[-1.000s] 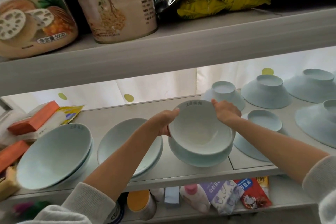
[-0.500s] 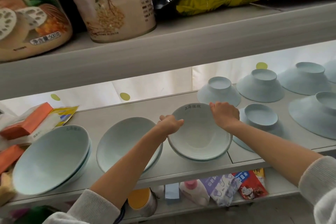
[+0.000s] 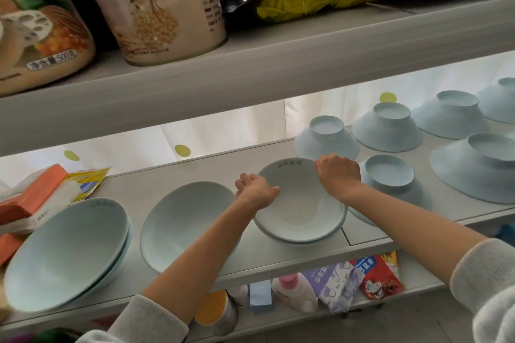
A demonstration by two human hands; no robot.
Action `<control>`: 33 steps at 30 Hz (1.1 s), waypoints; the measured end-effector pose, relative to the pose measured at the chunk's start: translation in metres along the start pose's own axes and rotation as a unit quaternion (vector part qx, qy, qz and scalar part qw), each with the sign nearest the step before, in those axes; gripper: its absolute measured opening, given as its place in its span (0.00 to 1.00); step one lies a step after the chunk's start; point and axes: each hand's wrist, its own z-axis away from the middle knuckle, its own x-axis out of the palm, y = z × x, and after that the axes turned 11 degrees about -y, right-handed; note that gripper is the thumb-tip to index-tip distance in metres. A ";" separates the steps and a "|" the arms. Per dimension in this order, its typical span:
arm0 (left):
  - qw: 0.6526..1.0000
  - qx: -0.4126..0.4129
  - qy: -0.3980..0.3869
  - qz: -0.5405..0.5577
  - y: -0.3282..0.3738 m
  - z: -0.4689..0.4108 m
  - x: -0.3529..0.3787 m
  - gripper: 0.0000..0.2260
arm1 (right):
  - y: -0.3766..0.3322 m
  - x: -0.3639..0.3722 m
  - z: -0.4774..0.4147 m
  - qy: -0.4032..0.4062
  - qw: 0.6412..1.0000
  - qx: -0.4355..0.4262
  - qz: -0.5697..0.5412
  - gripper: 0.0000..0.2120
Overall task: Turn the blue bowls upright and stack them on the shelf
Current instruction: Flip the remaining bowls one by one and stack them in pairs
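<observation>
Both hands hold the rim of an upright pale-blue bowl (image 3: 301,211). The left hand (image 3: 255,189) has its fingers curled over the bowl's left edge, and the right hand (image 3: 338,175) grips its far right edge. This held bowl sits nested in a second upright bowl (image 3: 292,242) on the middle shelf (image 3: 278,256). Left of the held bowl stands a single upright bowl (image 3: 181,220), and further left a nested pair (image 3: 67,253). Right of it and behind it several bowls lie overturned, the nearest overturned bowl (image 3: 390,178) just beside it.
</observation>
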 end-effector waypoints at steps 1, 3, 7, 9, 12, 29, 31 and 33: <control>1.000 -0.002 0.006 -0.006 0.000 -0.001 0.001 0.34 | 0.001 0.001 0.000 0.000 1.000 -0.002 -0.005 0.14; 1.000 -0.004 0.020 -0.021 0.001 0.001 0.002 0.33 | 0.004 0.002 0.001 0.000 1.000 -0.015 -0.014 0.16; 0.998 0.027 0.052 -0.030 0.008 0.007 0.006 0.32 | 0.014 0.000 0.000 -0.012 0.999 -0.022 -0.048 0.23; 0.995 0.056 0.071 -0.040 0.016 0.009 0.010 0.33 | 0.023 -0.003 -0.003 -0.017 0.997 -0.021 -0.074 0.24; 0.987 0.095 0.108 -0.073 0.041 0.015 0.020 0.34 | 0.050 -0.008 -0.005 0.014 0.993 -0.032 -0.116 0.22; 0.920 0.324 0.192 -0.109 0.209 0.007 0.143 0.08 | 0.250 0.017 0.015 -0.090 0.961 -0.256 -0.053 0.16; 0.921 0.309 0.214 -0.101 0.217 0.008 0.148 0.07 | 0.259 0.020 0.014 -0.116 0.954 -0.272 -0.048 0.22; 0.926 0.298 0.215 -0.084 0.215 0.006 0.150 0.06 | 0.259 0.026 0.014 -0.124 0.951 -0.280 -0.049 0.30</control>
